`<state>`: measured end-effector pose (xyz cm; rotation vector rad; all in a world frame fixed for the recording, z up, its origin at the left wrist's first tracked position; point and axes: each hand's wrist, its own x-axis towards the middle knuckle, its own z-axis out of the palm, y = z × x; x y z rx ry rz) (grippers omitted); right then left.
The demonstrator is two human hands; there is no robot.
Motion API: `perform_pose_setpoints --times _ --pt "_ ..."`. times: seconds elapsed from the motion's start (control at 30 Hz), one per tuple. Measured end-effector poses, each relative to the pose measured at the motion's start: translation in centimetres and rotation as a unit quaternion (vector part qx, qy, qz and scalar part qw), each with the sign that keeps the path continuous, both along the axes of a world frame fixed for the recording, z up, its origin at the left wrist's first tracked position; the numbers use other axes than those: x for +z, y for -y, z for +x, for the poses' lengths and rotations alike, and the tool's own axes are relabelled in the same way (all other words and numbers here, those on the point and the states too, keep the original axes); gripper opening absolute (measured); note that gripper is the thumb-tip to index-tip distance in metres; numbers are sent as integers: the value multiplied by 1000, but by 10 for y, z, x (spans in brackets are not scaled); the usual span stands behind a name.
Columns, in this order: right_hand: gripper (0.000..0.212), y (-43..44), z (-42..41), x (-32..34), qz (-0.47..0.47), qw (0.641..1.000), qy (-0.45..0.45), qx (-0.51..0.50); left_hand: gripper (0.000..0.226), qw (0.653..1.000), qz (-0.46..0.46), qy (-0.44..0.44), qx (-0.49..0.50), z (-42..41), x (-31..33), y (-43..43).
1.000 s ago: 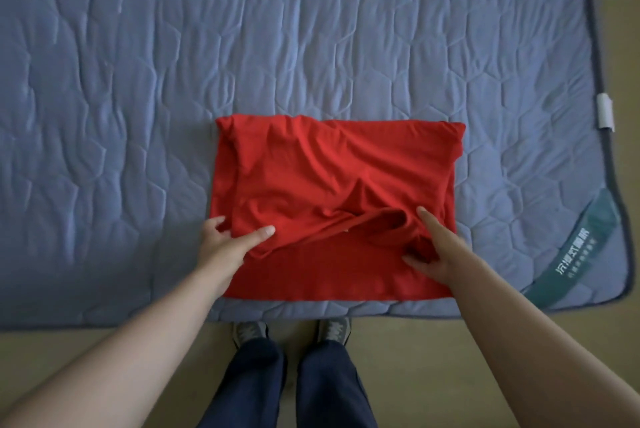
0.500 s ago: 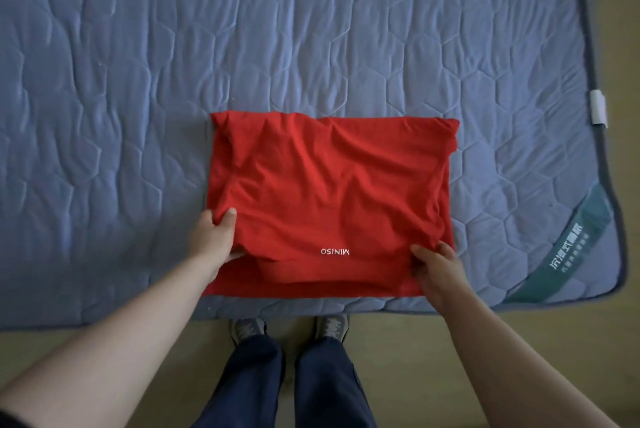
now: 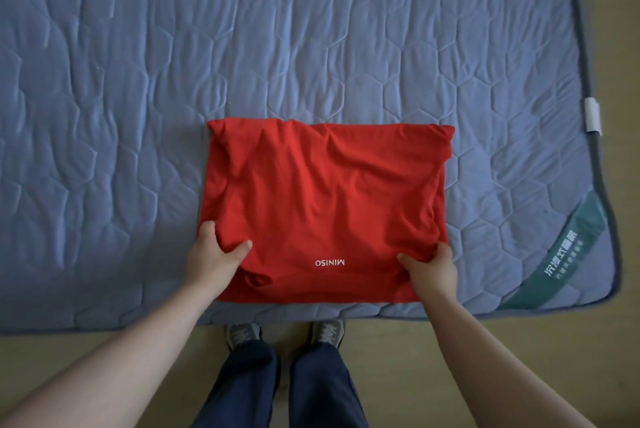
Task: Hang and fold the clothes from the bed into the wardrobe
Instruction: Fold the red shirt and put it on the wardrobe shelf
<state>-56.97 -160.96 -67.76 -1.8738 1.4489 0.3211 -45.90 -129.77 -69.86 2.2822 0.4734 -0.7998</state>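
A person folds a red shirt [image 3: 325,206] at the near edge of a bed [image 3: 311,46]. The left hand [image 3: 213,263] and right hand [image 3: 431,270] each grip a near corner of the cloth, thumb on top and fingers curled into the fabric, so small puckers radiate from both grips. The shirt lies doubled over as a rough rectangle, its far edge rumpled and its left side bulging slightly. A small white logo [image 3: 329,262] reads upside down between the hands, and a lower layer shows along the near edge. The step in hand looks like squaring the fold. It would go best if both hands draw the top layer evenly toward the near edge until the hems meet. They can then smooth outward from the middle to chase out the diagonal creases before any further fold. The thin, soft knit sags and wrinkles readily, so a harder pull from one side would likely skew the rectangle. The bed cover is a dull blue quilt stitched in a honeycomb pattern, puffy between seams and bound with a dark edge. A green label [image 3: 568,254] crosses its near right corner and a white tag [image 3: 593,115] sits on the right border. Grey shoes [image 3: 242,334] and dark trousers [image 3: 277,386] stand on a tan floor [image 3: 485,341] below. The wardrobe is out of view.
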Motion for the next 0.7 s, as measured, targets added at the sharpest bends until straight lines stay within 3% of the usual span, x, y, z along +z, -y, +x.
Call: perform_pose_setpoints --times 0.13,0.23,0.4,0.53,0.63,0.7 --pt "83 0 23 16 -119 983 18 136 58 979 59 178 -76 22 13 16" --pt "77 9 55 25 -151 955 38 253 49 961 35 232 -147 54 22 30" --pt "61 27 127 24 -158 884 46 438 48 927 33 256 -274 104 24 63" --pt "67 34 175 9 -192 851 4 488 74 904 67 265 -329 144 18 87" --pt "71 44 195 -1 -193 844 -80 494 99 886 183 188 -381 167 11 99" --pt "64 49 202 -7 -200 824 -118 517 99 870 246 127 -408 174 7 106"
